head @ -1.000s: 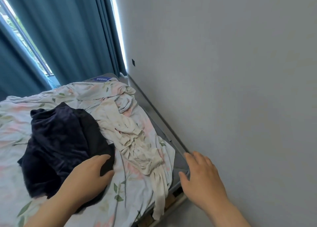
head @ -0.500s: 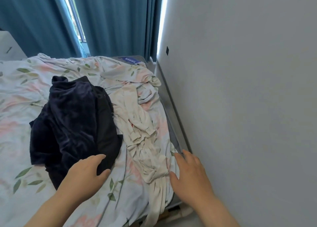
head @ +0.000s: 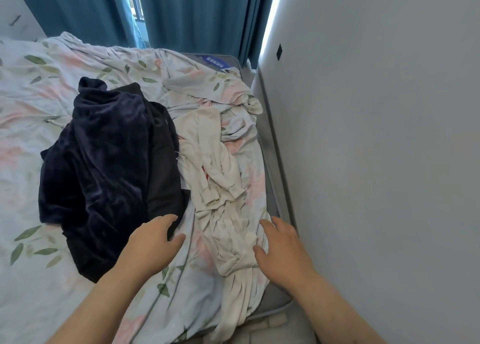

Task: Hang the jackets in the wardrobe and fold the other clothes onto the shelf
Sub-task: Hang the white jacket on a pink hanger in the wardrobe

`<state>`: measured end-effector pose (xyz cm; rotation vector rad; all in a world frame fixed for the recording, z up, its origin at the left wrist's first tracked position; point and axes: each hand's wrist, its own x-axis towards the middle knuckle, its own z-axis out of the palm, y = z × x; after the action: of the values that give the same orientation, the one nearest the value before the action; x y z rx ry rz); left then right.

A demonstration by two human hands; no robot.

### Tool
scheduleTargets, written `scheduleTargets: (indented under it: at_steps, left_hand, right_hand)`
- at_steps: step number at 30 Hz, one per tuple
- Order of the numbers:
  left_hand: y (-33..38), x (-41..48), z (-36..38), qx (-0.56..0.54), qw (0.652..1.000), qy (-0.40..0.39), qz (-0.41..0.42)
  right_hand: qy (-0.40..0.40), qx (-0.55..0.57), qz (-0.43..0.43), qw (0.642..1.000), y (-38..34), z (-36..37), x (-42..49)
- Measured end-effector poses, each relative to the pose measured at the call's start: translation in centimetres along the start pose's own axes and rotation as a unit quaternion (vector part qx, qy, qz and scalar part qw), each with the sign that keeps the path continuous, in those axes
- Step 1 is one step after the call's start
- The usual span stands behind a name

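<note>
A dark navy velvety garment (head: 104, 162) lies crumpled on the bed, with a black piece (head: 162, 167) along its right side. A cream garment (head: 220, 195) lies stretched out to the right of it, its lower end trailing off the bed's edge. My left hand (head: 152, 242) hovers with relaxed fingers at the near edge of the dark clothes and holds nothing. My right hand (head: 281, 250) is spread, fingers straight, at the right edge of the cream garment.
A floral sheet (head: 52, 97) covers the bed. A grey wall (head: 376, 136) runs close along the bed's right side, over the grey mattress edge (head: 275, 177). Teal curtains (head: 197, 16) hang at the far end, and a white cabinet corner (head: 15, 19) shows far left.
The view has swung left and down over the bed. My right hand has moved left from the mattress edge to the cream garment. My left hand stays at the dark clothes.
</note>
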<state>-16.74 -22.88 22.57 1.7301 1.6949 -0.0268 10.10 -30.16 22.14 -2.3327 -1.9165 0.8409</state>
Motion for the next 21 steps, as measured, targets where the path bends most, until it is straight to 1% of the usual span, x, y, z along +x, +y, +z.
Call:
scheduleTargets:
  at_steps: [5,7,9,11,12,13,14,16,17,19,20,21]
  left_hand:
    - [-0.7,4.0,4.2,-0.067,0.997,-0.002,-0.044]
    - [-0.8,6.5,6.5,-0.101,0.993,-0.008,-0.065]
    - [-1.2,9.4,9.0,-0.137,0.987,-0.006,-0.084]
    - [-2.5,12.4,11.5,-0.151,0.984,-0.004,-0.098]
    - [-3.1,13.7,12.5,-0.155,0.982,0.002,-0.105]
    - [-4.1,15.1,13.6,-0.158,0.981,0.01,-0.113]
    - [-5.0,16.5,14.7,-0.161,0.98,0.018,-0.119]
    - [-6.6,19.4,16.7,-0.164,0.978,0.039,-0.124]
    - [-7.1,21.0,17.4,-0.171,0.977,0.051,-0.12]
    - [-7.9,24.0,19.1,-0.191,0.975,0.049,-0.106]
    - [-8.2,25.4,19.7,-0.2,0.974,0.046,-0.098]
    - [-8.5,27.0,20.4,-0.203,0.974,0.044,-0.088]
  right_hand:
    - [-0.042,0.049,0.016,0.998,2.8,4.3,5.8]
    - [-0.064,0.126,0.045,0.989,4.1,6.8,9.2]
    - [-0.077,0.264,0.111,0.955,4.9,9.3,13.6]
    - [-0.066,0.377,0.191,0.904,5.4,11.9,18.3]
    - [-0.044,0.404,0.218,0.887,5.7,13.1,20.7]
    - [-0.018,0.411,0.225,0.884,6.0,14.7,23.2]
    - [0.012,0.402,0.209,0.892,6.2,16.2,25.6]
    - [0.064,0.374,0.132,0.916,6.1,18.8,31.0]
    - [0.076,0.349,0.095,0.929,5.9,19.8,33.2]
    - [0.068,0.228,0.053,0.97,6.0,22.7,36.4]
    - [0.069,0.161,0.039,0.984,6.4,24.2,37.2]
    - [0.083,0.109,0.025,0.99,6.9,25.6,37.7]
